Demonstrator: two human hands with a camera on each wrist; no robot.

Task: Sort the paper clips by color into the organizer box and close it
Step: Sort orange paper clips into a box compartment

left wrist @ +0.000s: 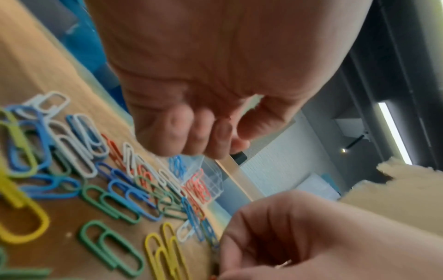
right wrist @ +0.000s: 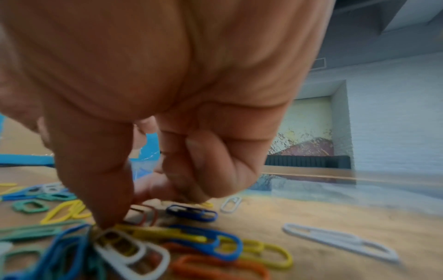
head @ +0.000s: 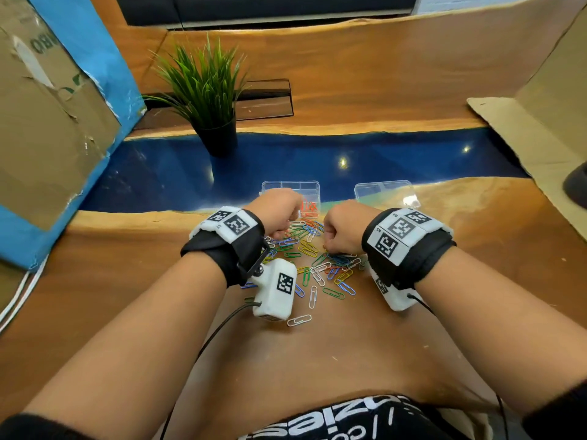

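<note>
Both hands sit curled over the paper clip pile [head: 313, 258], the left hand [head: 279, 214] apparently empty, the right hand [head: 344, 228] with thumb [right wrist: 95, 180] pressed into it, its grip unclear, near the clear organizer box [head: 290, 188].

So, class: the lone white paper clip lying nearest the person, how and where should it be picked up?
Pinch the white paper clip across its two long sides, coming straight down from above. It lies flat on the wooden table, apart from the pile, so nothing crowds it.

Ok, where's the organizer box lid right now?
In the head view the clear lid lies on the table's far right, just beyond the right hand, beside the organizer box with red clips inside.
</note>
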